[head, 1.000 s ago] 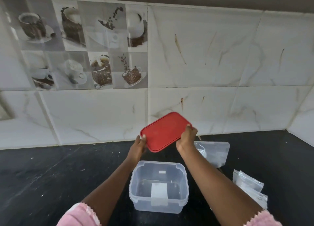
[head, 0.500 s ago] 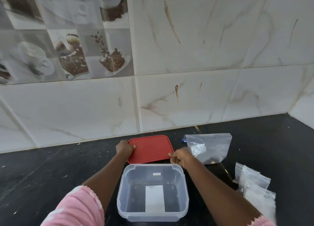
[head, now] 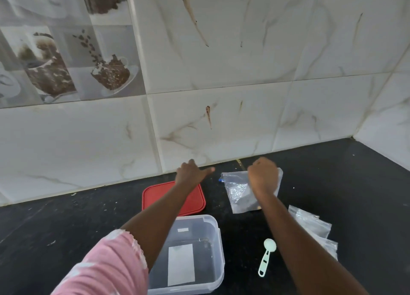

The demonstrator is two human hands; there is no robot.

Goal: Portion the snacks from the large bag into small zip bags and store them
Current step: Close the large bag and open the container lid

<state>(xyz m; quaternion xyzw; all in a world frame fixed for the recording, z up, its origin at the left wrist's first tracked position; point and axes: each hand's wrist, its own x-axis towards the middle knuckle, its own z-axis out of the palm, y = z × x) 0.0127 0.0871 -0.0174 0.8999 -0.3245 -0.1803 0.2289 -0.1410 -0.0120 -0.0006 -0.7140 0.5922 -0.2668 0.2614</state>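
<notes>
Moved: both hands have let go of the red lid [head: 155, 197], now flat on the counter [head: 66, 228] behind the clear box [head: 188, 290].
Left hand [head: 190, 172]: above the lid's far edge, loosely curled, thumb out, holding nothing.
Right hand [head: 263, 177]: curled over the large bag [head: 237, 190]; grip cannot be told.
Large bag: lying right of the lid.
Small zip bags [head: 310, 226]: far right.
Scoop [head: 265, 261]: beside the box.
</notes>
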